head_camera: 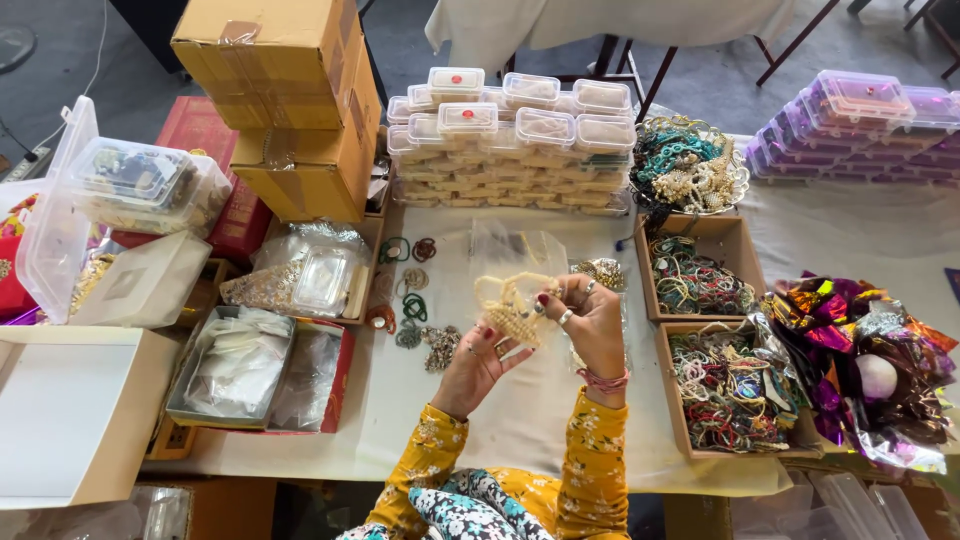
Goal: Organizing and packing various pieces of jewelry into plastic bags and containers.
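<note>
From above, both hands are raised over the counter (520, 420) with a cream bead set (512, 305) between them. The left hand (482, 362) cups it from beneath, fingers curled; the right hand (590, 315) pinches its upper edge. It looks light, limp and tangle-prone, likely delicate, so best held by the firmer band, not the loose strands. Boxes of bangles (700, 280) sit to the right, stacked clear cases (515, 125) beyond.

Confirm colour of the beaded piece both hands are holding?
Cream-gold beaded piece, seen in the head view.
</note>
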